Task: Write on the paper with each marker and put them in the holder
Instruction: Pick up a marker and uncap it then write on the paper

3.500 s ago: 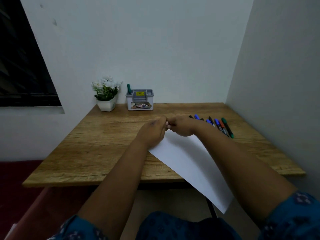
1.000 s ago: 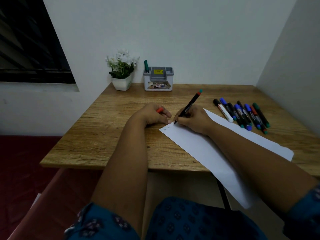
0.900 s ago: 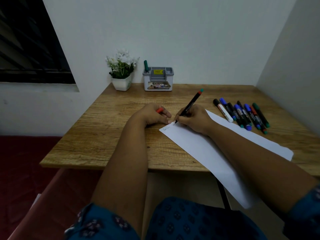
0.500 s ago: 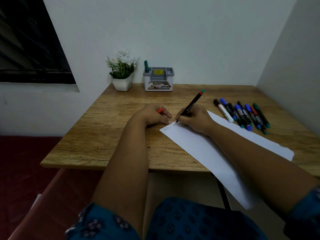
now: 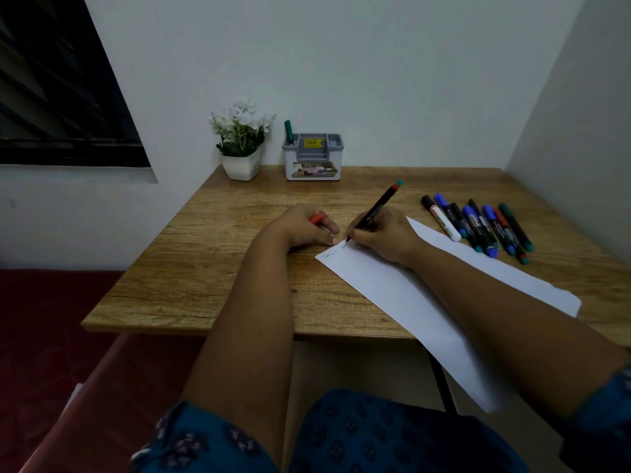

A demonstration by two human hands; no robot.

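My right hand [image 5: 382,235] grips a black marker [image 5: 377,208] with a red band at its top end, its tip touching the far left corner of the white paper [image 5: 403,295]. A few handwritten words show along that corner. My left hand [image 5: 304,227] rests on the table beside the paper's corner and holds a red cap [image 5: 316,218] in its curled fingers. Several capped markers [image 5: 478,225] lie in a row to the right of the paper. The grey and white holder [image 5: 313,157] stands at the back with one green marker [image 5: 289,131] in it.
A white pot of white flowers [image 5: 241,141] stands left of the holder against the wall. The wooden table [image 5: 211,261] sits in a corner, with a wall close on the right. The paper overhangs the table's near edge. A dark window is at the left.
Since 3.5 s ago the marker was uncapped and brought to the paper. Over the last second the tip has crept rightward, adding letters; my left hand has stayed still with the cap.
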